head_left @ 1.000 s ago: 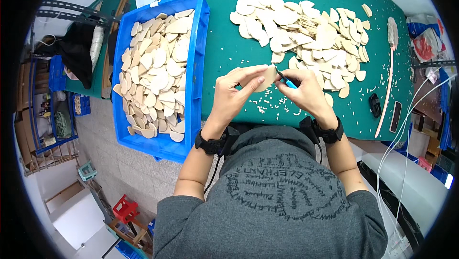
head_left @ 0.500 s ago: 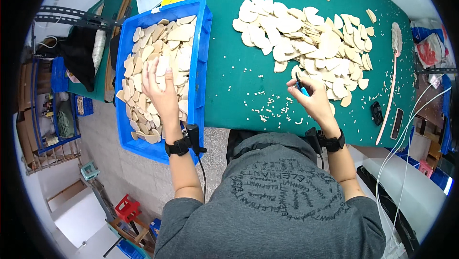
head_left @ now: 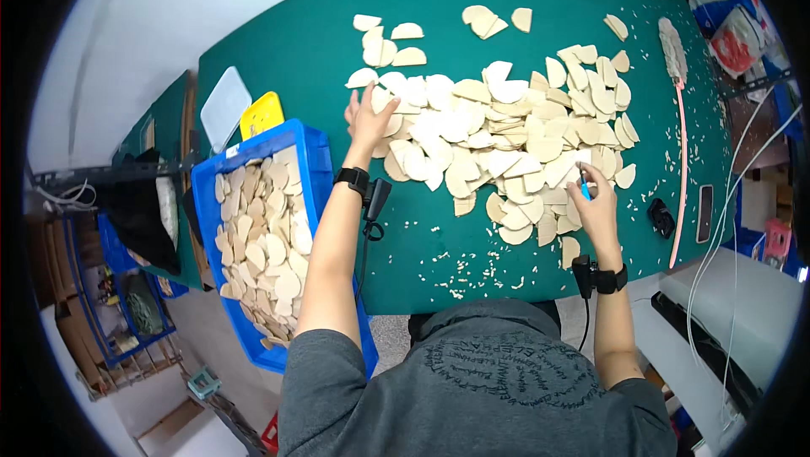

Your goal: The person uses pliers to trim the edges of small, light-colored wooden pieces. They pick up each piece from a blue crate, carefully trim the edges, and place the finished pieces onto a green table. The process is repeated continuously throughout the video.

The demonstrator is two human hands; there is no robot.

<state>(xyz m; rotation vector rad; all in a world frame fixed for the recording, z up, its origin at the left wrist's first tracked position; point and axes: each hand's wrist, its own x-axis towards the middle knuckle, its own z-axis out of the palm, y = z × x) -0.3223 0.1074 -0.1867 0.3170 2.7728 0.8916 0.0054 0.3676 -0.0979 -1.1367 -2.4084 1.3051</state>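
Observation:
Flat, cream-coloured half-round pieces [head_left: 506,128] lie in a wide heap on the green table [head_left: 295,60]. My left hand [head_left: 369,126] reaches to the left end of this heap. Its fingers and thumb are spread over the pieces there, with no firm grip visible. At the right front of the heap, my right hand [head_left: 596,208] is closed around a small blue-handled tool [head_left: 585,190] with a thin dark tip. That tip is close to the pieces, and whether it touches one I cannot tell. The tool's lower part is hidden in my fingers.
A blue crate [head_left: 314,162] full of similar pieces stands at the left, with a yellow tray [head_left: 262,115] and a whitish lid [head_left: 224,108] behind it. Small shavings [head_left: 460,275] litter the table. A pink-handled duster [head_left: 680,145], a phone [head_left: 702,215] and a black object [head_left: 661,218] lie right.
My left hand has left the crate and moved right to the heap on the table. The right hand has shifted right, still with the blue tool. The view has turned.

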